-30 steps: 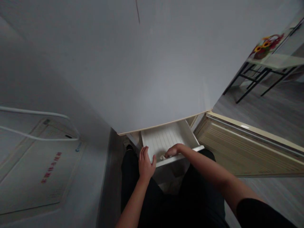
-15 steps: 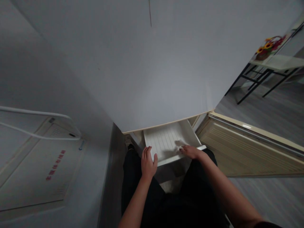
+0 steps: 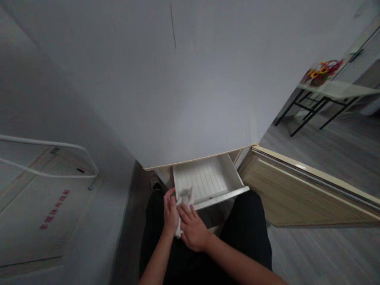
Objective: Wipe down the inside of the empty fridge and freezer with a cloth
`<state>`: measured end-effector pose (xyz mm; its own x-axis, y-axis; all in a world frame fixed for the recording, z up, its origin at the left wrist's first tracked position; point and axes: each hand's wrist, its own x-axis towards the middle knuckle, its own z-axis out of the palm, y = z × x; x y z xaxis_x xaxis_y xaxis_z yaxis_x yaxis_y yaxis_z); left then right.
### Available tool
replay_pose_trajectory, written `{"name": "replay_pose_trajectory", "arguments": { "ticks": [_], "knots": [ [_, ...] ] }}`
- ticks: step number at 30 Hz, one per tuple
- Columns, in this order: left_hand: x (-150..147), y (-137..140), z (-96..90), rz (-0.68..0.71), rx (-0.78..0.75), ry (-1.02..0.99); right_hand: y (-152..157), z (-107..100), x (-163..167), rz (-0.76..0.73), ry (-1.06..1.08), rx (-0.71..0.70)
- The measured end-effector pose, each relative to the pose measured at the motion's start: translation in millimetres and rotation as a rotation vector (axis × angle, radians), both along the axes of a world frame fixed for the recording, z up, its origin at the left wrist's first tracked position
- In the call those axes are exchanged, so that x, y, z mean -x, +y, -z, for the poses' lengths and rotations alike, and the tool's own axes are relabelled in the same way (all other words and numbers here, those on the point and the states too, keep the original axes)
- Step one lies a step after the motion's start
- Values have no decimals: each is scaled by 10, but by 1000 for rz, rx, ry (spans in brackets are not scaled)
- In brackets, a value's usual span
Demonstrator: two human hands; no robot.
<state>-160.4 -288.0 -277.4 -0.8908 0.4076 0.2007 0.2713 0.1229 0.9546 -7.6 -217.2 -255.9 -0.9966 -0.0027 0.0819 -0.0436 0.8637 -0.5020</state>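
In front of my knees a white drawer [image 3: 204, 178] with a ribbed floor is pulled out from a white refrigerator [image 3: 196, 99]. Just off its front left corner, a crumpled white cloth [image 3: 186, 194] is pressed between both hands. My left hand [image 3: 170, 213] is closed on the cloth from the left, fingers up along the drawer's side. From the right, my right hand [image 3: 194, 229] grips it, the fingers lying across the cloth. The cloth's lower end hangs between the palms.
The refrigerator's door [image 3: 305, 190] stands swung out on the right. A large box with red lettering [image 3: 56, 209] and a white bent tube [image 3: 44, 144] are at the left. Farther right, a table [image 3: 335, 90] carries a flower basket [image 3: 319, 77].
My right hand has moved left with the cloth, from inside the drawer to my left hand. The left hand has shifted down and left, and both now hold the cloth.
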Motion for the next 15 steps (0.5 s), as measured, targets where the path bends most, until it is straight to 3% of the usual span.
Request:
{"name": "replay_pose_trajectory", "arguments": {
  "ticks": [3,7,11,15],
  "knots": [
    [59,-168,2,-32,32,-113,-132,37,167,-57,38,-55],
    [77,-391,68,53,92,-242,133,150,-44,-30,53,-127],
    [-39,-490,101,126,126,-262,539,291,-567,215,59,-175],
    [-191,-453,101,217,199,-228,1030,383,-1123,610,68,-230]
  ]
}}
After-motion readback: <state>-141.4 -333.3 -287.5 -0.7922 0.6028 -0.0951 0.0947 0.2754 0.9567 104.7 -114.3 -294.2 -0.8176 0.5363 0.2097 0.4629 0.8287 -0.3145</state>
